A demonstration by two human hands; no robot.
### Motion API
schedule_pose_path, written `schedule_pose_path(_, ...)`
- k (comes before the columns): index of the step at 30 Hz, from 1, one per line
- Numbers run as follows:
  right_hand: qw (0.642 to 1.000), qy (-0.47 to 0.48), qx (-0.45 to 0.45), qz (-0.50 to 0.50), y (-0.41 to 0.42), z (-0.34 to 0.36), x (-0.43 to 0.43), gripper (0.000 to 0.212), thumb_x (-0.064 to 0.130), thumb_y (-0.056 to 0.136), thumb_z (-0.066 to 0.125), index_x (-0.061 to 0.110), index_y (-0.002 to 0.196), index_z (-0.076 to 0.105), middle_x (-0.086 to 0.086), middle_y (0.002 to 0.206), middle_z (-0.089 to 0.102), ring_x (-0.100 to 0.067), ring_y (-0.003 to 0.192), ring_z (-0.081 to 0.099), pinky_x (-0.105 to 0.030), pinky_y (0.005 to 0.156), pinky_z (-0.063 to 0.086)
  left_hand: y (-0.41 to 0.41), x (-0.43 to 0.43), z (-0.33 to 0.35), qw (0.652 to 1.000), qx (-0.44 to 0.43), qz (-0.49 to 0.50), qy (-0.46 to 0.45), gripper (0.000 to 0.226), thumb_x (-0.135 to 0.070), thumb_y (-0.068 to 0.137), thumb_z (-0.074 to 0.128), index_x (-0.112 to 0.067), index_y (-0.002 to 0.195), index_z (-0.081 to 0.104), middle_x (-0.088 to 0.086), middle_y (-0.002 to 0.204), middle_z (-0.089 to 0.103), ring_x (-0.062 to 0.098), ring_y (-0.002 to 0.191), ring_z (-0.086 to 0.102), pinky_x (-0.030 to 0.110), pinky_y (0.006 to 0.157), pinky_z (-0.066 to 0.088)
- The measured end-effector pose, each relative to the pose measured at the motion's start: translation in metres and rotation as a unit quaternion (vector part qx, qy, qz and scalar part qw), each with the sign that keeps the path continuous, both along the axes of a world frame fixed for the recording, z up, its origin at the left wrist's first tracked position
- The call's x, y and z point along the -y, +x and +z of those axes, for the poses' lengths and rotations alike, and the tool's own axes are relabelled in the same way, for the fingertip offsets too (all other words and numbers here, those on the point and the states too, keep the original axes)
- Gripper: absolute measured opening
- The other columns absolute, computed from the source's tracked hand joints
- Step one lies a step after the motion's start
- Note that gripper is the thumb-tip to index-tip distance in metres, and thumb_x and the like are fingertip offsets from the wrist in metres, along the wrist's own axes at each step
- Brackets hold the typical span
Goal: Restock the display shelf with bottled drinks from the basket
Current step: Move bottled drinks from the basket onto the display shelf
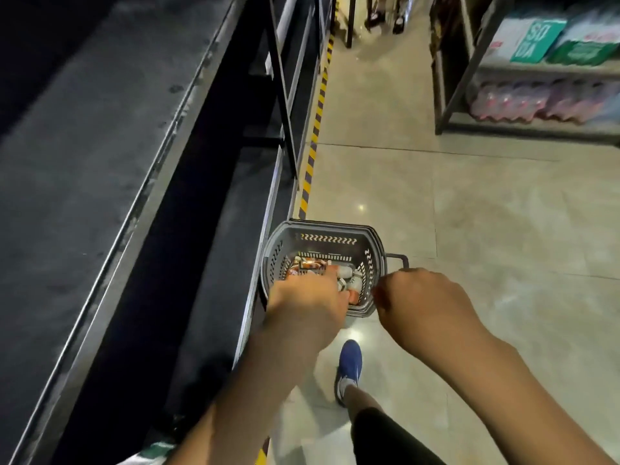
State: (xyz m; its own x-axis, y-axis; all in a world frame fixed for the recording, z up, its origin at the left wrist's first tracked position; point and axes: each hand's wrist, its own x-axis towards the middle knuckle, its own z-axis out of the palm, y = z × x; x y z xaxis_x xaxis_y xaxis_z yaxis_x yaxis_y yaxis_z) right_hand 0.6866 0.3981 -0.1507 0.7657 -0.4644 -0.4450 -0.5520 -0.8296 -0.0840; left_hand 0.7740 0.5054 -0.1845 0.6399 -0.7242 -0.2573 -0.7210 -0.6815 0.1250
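Note:
A grey plastic basket [330, 237] stands on the floor against the foot of the dark display shelf [100, 169]. Several bottled drinks [310, 265] with orange and white labels lie in its bottom. My left hand [308, 302] reaches down into the basket over the bottles. Its fingers are hidden behind the back of the hand, so I cannot tell whether they hold a bottle. My right hand [422, 305] is at the basket's right rim beside the black handle [401, 258], fingers curled round the rim.
The shelf's long dark boards run along the left. A yellow and black striped line [317, 119] marks the floor edge. My blue shoe [349, 364] is just behind the basket. Across the aisle a metal rack [449, 105] holds wrapped bottle packs. A person's feet show far ahead.

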Motion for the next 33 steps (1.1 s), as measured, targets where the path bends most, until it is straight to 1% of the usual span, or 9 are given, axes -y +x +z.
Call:
schedule_pose_path(1, 1.0, 0.001, -0.008, 0.0, 0.02, -0.014, 0.016, 0.022, 0.028, 0.096, 0.046, 0.021, 0.103, 0.066, -0.005, 0.108, 0.067, -0.029, 0.098, 0.063, -0.028, 0.069, 0.039, 0.018, 0.017, -0.016, 1.0, -0.002, 0.005, -0.011, 0.039, -0.043, 0.099, 0.034, -0.018, 0.103, 0.064, 0.007, 0.092, 0.068, 0.029, 0.085, 0.066, 0.034, 0.068, 0.042)
schedule_pose_path(4, 1.0, 0.015, -0.021, -0.002, 0.072, -0.065, 0.056, 0.023, 0.027, 0.093, 0.051, 0.019, 0.109, 0.065, -0.007, 0.111, 0.067, -0.032, 0.101, 0.064, -0.031, 0.07, 0.039, 0.072, 0.064, -0.067, 0.991, -0.118, 0.022, 0.065, 0.034, -0.041, 0.1, 0.037, -0.019, 0.114, 0.058, 0.01, 0.115, 0.065, 0.03, 0.106, 0.061, 0.035, 0.079, 0.038)
schedule_pose_path(7, 0.998, 0.035, -0.042, -0.009, 0.114, -0.13, 0.081, 0.024, 0.026, 0.092, 0.054, 0.016, 0.11, 0.066, -0.01, 0.11, 0.067, -0.033, 0.102, 0.064, -0.031, 0.07, 0.039, 0.12, 0.097, -0.128, 0.985, -0.13, 0.011, 0.114, 0.034, -0.039, 0.101, 0.036, -0.021, 0.122, 0.055, 0.008, 0.125, 0.061, 0.029, 0.113, 0.057, 0.037, 0.085, 0.039)
schedule_pose_path(13, 0.991, 0.071, -0.107, -0.046, 0.171, -0.292, 0.111, 0.023, 0.024, 0.093, 0.055, 0.018, 0.112, 0.067, -0.009, 0.112, 0.067, -0.031, 0.104, 0.064, -0.035, 0.076, 0.048, 0.18, 0.136, -0.294, 0.967, -0.182, 0.02, 0.18, 0.03, -0.033, 0.1, 0.037, -0.02, 0.117, 0.058, 0.008, 0.121, 0.062, 0.03, 0.11, 0.057, 0.039, 0.078, 0.035)
schedule_pose_path(19, 0.966, 0.134, -0.176, -0.137, 0.192, -0.494, 0.125, 0.023, 0.02, 0.094, 0.053, 0.014, 0.112, 0.067, -0.01, 0.116, 0.067, -0.03, 0.106, 0.065, -0.035, 0.081, 0.052, 0.205, 0.146, -0.499, 0.937, -0.251, 0.077, 0.23, 0.048, -0.046, 0.1, 0.028, -0.016, 0.124, 0.057, 0.013, 0.124, 0.061, 0.034, 0.113, 0.057, 0.045, 0.095, 0.045)
schedule_pose_path(22, 0.92, 0.244, -0.143, -0.271, 0.201, -0.594, 0.12, 0.028, 0.026, 0.097, 0.051, 0.006, 0.111, 0.065, -0.014, 0.113, 0.068, -0.032, 0.106, 0.064, -0.03, 0.077, 0.047, 0.211, 0.14, -0.603, 0.923, -0.274, 0.103, 0.249, 0.051, -0.054, 0.091, 0.034, -0.022, 0.119, 0.062, 0.011, 0.121, 0.065, 0.035, 0.109, 0.061, 0.046, 0.093, 0.047)
schedule_pose_path(25, 0.845, 0.329, -0.12, -0.405, 0.215, -0.683, 0.109, 0.041, 0.034, 0.099, 0.048, 0.003, 0.122, 0.062, -0.015, 0.123, 0.065, -0.03, 0.114, 0.06, -0.023, 0.073, 0.043, 0.224, 0.133, -0.686, 0.92, -0.279, 0.153, 0.23, 0.044, -0.047, 0.091, 0.048, -0.022, 0.126, 0.059, 0.01, 0.118, 0.066, 0.033, 0.108, 0.062, 0.041, 0.091, 0.05)
schedule_pose_path(28, 0.757, 0.37, -0.119, -0.524, 0.23, -0.763, 0.098, 0.062, 0.042, 0.098, 0.05, 0.005, 0.146, 0.038, -0.016, 0.136, 0.056, -0.031, 0.123, 0.055, -0.031, 0.094, 0.043, 0.24, 0.123, -0.755, 0.915, -0.272, 0.225, 0.196, 0.049, -0.04, 0.094, 0.052, -0.015, 0.136, 0.047, 0.013, 0.125, 0.061, 0.034, 0.114, 0.059, 0.04, 0.091, 0.049)
schedule_pose_path(33, 0.678, 0.379, -0.083, -0.625, 0.243, -0.87, 0.091, 0.065, 0.036, 0.095, 0.059, 0.001, 0.143, 0.034, -0.016, 0.14, 0.05, -0.031, 0.125, 0.051, -0.033, 0.101, 0.042, 0.25, 0.111, -0.867, 0.9, -0.267, 0.299, 0.171, 0.066, -0.045, 0.087, 0.065, -0.016, 0.141, 0.039, 0.013, 0.132, 0.053, 0.032, 0.115, 0.056, 0.042, 0.089, 0.048)
